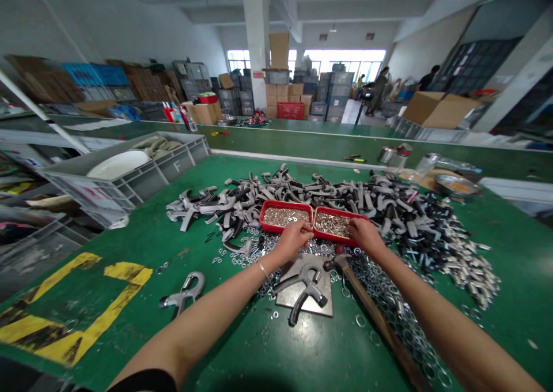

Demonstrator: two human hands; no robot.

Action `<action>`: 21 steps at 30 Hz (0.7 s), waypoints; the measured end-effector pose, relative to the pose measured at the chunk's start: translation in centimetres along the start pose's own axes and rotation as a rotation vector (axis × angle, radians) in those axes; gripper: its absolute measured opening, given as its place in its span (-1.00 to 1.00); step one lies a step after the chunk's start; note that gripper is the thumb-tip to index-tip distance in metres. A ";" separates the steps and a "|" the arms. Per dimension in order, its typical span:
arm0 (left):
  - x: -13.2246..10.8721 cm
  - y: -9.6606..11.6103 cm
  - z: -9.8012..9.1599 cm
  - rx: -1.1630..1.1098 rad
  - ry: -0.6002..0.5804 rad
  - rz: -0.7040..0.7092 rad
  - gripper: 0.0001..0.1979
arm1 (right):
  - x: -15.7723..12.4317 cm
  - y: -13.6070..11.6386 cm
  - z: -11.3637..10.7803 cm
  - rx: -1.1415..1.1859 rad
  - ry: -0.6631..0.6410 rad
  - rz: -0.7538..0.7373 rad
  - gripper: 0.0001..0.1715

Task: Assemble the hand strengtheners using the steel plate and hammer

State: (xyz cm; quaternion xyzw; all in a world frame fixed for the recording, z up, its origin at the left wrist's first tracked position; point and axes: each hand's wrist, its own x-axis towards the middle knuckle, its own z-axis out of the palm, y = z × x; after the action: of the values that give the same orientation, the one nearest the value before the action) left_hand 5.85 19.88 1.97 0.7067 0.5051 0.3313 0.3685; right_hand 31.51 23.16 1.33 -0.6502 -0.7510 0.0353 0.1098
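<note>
**Here, left hand (292, 236) and right hand (366, 235) meet at the red trays (285, 216)**

The two trays sit side by side on the green desk (268, 360), both filled with small metal parts (332, 225). The left hand's fingers lie at the near rim of the left tray, close to where the trays meet, and the right hand's fingers rest on the near rim of the right tray. Both hands look loosely curled, though I can't tell whether either is gripping anything. A heap of grey and black handle pieces (302, 193) surrounds the trays' far side, and loose steel washers (389, 288) spread below them. Between the forearms, a steel plate (305, 285) carries two handle pieces. A wooden-handled hammer (371, 317) lies beside the right forearm, its head near the right hand. A grey plastic crate (173, 164) stands at the desk's left.
</note>
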 end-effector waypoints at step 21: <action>-9.6 -2.6 2.4 0.303 0.006 0.041 -0.87 | -9.5 -5.9 -2.0 0.657 -0.191 -0.042 -0.72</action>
State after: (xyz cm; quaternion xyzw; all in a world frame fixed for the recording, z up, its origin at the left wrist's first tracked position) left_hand 4.04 10.83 -2.34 0.7635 0.5357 0.2607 0.2492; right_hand 27.45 12.77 3.26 -0.5581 -0.7197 0.3337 0.2434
